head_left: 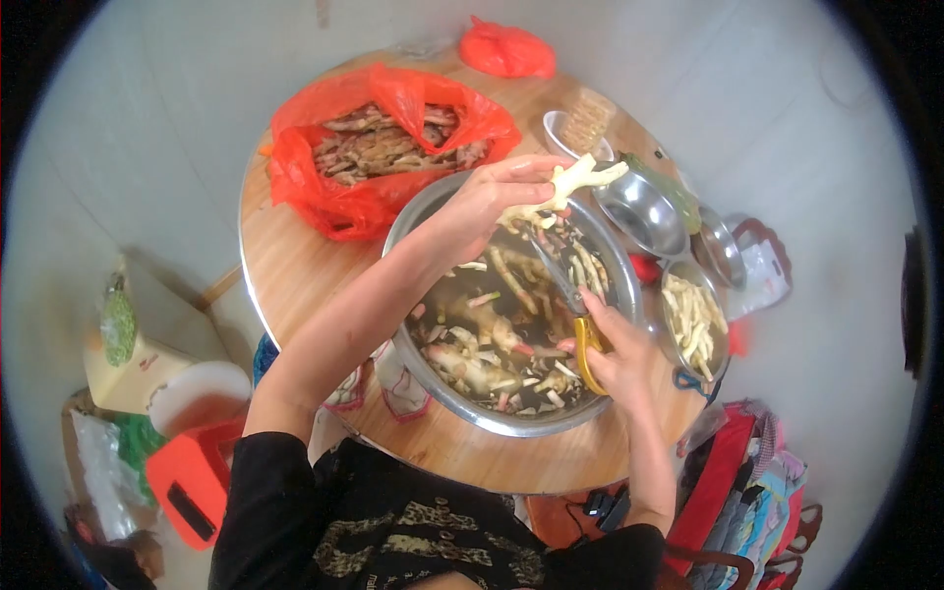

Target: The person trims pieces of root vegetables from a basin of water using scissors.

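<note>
My left hand (492, 202) is closed around a pale, peeled, forked ginger root (582, 180), raised over the far side of a large metal basin (482, 419). In my right hand (621, 356) is a pair of scissors (587, 354) with yellow handles. Their metal blades point up and left, with the tips just below the ginger; whether they touch it I cannot tell. Murky water fills the basin, where ginger pieces (477, 369), some with pink tips, and small trimmings float.
A red plastic bag (295, 187) of brownish, unpeeled roots lies open at the back left. At the right, a metal bowl (694, 329) holds pale peeled pieces. Other metal bowls (644, 211) and a red bag (506, 49) sit near the round wooden table's (285, 280) edge.
</note>
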`<state>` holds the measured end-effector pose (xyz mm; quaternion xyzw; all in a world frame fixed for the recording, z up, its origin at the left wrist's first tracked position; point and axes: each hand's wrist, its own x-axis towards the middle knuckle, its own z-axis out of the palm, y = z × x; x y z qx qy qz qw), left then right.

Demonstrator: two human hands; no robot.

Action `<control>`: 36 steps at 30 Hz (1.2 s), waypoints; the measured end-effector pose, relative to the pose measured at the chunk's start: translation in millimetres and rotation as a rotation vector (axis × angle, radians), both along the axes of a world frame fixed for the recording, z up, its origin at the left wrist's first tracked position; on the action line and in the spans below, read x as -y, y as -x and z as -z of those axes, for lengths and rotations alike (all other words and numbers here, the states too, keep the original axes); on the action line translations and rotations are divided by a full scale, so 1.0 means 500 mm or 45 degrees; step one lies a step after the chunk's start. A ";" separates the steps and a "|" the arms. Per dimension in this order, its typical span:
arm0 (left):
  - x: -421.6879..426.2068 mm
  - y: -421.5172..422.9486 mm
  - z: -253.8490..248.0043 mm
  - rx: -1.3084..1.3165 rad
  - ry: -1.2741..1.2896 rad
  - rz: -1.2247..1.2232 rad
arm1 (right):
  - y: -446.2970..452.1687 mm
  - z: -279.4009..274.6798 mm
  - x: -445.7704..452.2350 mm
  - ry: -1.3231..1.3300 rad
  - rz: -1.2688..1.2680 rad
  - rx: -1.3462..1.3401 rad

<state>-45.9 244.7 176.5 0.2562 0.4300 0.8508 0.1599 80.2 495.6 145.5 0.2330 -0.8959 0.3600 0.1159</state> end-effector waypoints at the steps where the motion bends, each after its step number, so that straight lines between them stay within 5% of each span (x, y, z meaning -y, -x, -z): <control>1: 0.003 -0.003 -0.002 0.008 -0.003 0.013 | 0.000 -0.010 -0.001 0.000 -0.003 0.001; 4: 0.005 0.004 0.005 -0.079 0.074 0.117 | 0.006 -0.042 -0.007 -0.220 -0.010 0.054; 16: 0.000 0.006 0.009 -0.016 0.072 0.134 | 0.003 -0.013 -0.006 0.013 0.005 0.212; 19: 0.000 0.010 0.015 -0.008 0.056 0.118 | 0.004 0.014 -0.013 -0.132 -0.043 -0.035; 28: -0.011 0.041 0.060 0.165 0.086 -0.090 | -0.001 0.018 0.007 0.246 0.214 0.083; 29: -0.012 0.041 0.065 0.173 0.090 -0.087 | 0.006 0.019 -0.002 0.002 0.181 0.011; 31: -0.014 0.045 0.071 0.274 0.588 -0.078 | 0.004 0.007 0.003 -0.322 0.189 -0.115; 32: -0.018 0.051 0.078 0.276 0.591 -0.074 | 0.002 0.003 0.003 -0.320 0.192 -0.111; 36: -0.044 0.061 0.129 -0.356 1.508 -0.444 | -0.020 -0.023 -0.004 -0.512 0.292 -0.017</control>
